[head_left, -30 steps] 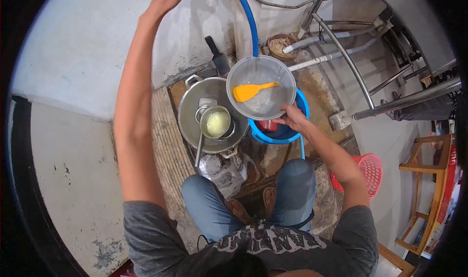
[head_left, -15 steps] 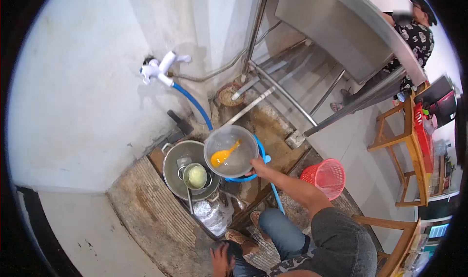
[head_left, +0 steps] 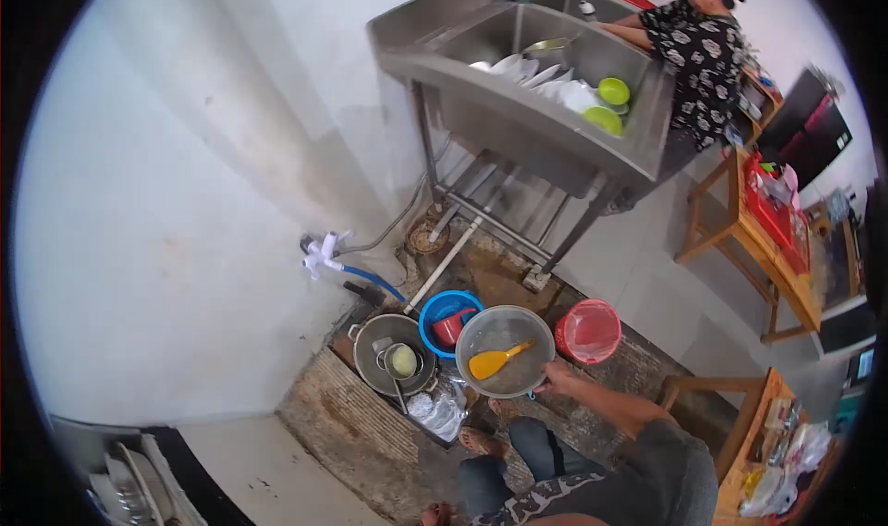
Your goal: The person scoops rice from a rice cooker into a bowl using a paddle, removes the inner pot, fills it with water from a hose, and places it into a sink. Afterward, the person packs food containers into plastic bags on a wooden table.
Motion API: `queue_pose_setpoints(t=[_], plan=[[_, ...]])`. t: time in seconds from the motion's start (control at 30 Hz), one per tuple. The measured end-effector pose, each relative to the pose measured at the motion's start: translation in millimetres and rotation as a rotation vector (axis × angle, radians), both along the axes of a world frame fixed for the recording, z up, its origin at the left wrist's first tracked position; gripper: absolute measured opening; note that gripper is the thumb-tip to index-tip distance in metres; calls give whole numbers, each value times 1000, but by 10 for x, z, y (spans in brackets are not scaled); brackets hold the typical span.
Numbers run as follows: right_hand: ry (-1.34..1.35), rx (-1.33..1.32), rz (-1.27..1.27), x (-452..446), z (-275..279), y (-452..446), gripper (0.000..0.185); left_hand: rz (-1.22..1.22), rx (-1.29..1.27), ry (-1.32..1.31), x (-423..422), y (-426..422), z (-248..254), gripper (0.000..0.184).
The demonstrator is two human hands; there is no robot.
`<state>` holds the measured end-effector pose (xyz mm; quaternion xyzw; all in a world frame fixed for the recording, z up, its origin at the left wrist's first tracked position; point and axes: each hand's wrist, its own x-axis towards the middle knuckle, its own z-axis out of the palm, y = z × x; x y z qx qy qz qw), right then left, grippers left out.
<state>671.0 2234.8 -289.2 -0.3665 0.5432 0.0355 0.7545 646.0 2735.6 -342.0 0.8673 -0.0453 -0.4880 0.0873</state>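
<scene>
My right hand is closed on the rim of a grey translucent plastic basin, held out over the wet floor. Inside the basin lies a yellow rice paddle. At the bottom edge only a bit of my left hand shows, low beside my leg; its fingers cannot be made out. To the left of the basin a blue bucket holds a red dipper. Further left stands a big metal pot, with a long-handled strainer and a pale round thing in it.
A steel sink with dishes stands ahead; a person in a patterned shirt works at it. A red basket is on my right. A white tap with blue hose is on the wall. Wooden tables stand at right.
My view has lifted and the sink's dishes show. My right hand has moved the basin right, off the blue bucket, uncovering the red dipper. My left hand has dropped toward the bottom edge.
</scene>
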Motion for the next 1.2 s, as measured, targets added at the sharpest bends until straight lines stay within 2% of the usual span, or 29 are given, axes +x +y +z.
queue_pose_setpoints(t=[0.13, 0.27, 0.33, 0.37, 0.43, 0.47, 0.5, 0.57, 0.63, 0.7, 0.73, 0.77, 0.8, 0.87, 0.97, 1.07, 1.1, 1.2], plan=[[13, -59, 15, -600, 961, -278, 47, 48, -49, 130, 69, 223, 306, 46], [-32, -93, -48, -1110, 1704, -398, 50, -84, -267, 184, 267, 345, 228, 51], [-28, -149, -85, -1258, 2052, -383, 46, 82, -318, 110, 454, -9, 191, 59], [-55, -188, -92, -1387, 2039, -370, 45, 286, -220, 97, 547, -354, 465, 61], [-82, -194, -220, -1500, 2339, -238, 44, -42, -334, 91, 862, -714, 958, 62], [-96, -199, -289, -1564, 2450, -189, 44, 46, -336, 110, 942, -906, 1147, 63], [-172, -183, -302, -1673, 2442, -151, 46, 129, -338, 127, 1026, -1087, 1279, 64], [-161, -223, -365, -1839, 2510, -20, 45, 89, -247, 87, 1179, -1207, 1367, 67], [-132, -246, -406, -2008, 2573, 132, 44, 56, -191, 80, 1393, -915, 644, 69], [-122, -212, -446, -2214, 2551, 235, 44, -29, -257, -136, 1460, -666, 431, 65], [-132, -178, -470, -2326, 2488, 323, 44, -16, -259, -128, 1445, -696, 587, 59], [-136, -181, -516, -2439, 2468, 439, 44, -174, -222, -279, 1376, -744, 852, 51], [-150, -214, -551, -2530, 2480, 429, 44, 34, -281, -202, 1323, -727, 881, 44], [-88, -188, -654, -2798, 2494, 514, 45, -27, -378, -189, 1245, -491, 830, 38], [-84, -206, -749, -3282, 2439, 725, 49, 322, -322, 18, 929, -182, 734, 32], [74, -253, -787, -3624, 2528, 872, 43, 254, -125, 203, 744, 89, 578, 30], [97, -277, -817, -3714, 2533, 947, 41, 356, -95, 274, 655, 189, 503, 33], [120, -321, -919, -4020, 2456, 1052, 36, 365, -93, 504, 653, 592, 61, 33]])
